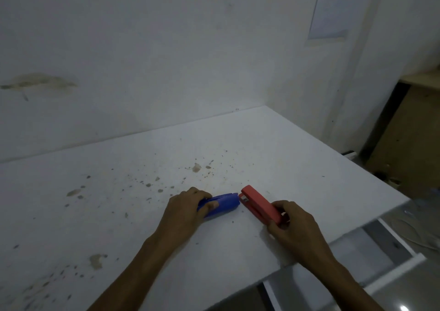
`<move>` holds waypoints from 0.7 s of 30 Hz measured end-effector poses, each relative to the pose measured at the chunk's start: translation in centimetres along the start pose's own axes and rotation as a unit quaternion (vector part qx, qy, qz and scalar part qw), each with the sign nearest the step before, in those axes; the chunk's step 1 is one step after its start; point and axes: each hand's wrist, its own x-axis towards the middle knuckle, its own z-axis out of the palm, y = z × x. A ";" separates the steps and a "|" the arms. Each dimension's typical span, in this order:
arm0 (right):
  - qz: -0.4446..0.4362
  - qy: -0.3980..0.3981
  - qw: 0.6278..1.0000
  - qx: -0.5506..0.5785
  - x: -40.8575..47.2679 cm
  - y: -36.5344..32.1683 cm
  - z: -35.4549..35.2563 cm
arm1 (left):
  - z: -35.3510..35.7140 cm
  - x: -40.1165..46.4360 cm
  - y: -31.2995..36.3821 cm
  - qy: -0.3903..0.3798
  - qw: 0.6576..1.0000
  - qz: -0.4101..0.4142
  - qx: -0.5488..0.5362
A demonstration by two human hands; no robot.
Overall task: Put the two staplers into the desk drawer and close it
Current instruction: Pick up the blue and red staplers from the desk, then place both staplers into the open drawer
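At 6 o'clock on desk (273,149), left hand (184,209) clamped around blue stapler (225,202), right hand (291,225) pinching red stapler (258,203) rear; likely rigid, light, hinged, so grip mid-body; open drawer (371,246) at 4 o'clock.

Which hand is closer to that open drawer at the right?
The right hand. It grips the red stapler just above the drawer; the left hand grips the blue stapler, farther away.
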 end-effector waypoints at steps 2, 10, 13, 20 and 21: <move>-0.005 -0.002 1.000 -0.010 -0.8 -0.3 0.1 | -0.3 -0.2 0.1 0.003 1.000 -0.008 0.002; -0.033 0.009 0.997 -0.071 -1.4 -0.9 -0.1 | -0.3 -0.9 0.5 0.025 0.999 -0.018 -0.033; -0.025 0.004 0.999 -0.026 -2.7 -0.7 -1.3 | -0.5 -0.8 0.7 0.036 0.999 -0.007 0.001; 0.033 -0.023 0.995 0.095 -7.5 1.8 -5.6 | -0.7 -0.9 1.7 0.041 0.999 0.024 -0.013; 0.041 -0.025 0.993 0.110 -8.3 2.3 -6.3 | -0.7 -1.0 2.0 0.042 0.999 0.024 -0.014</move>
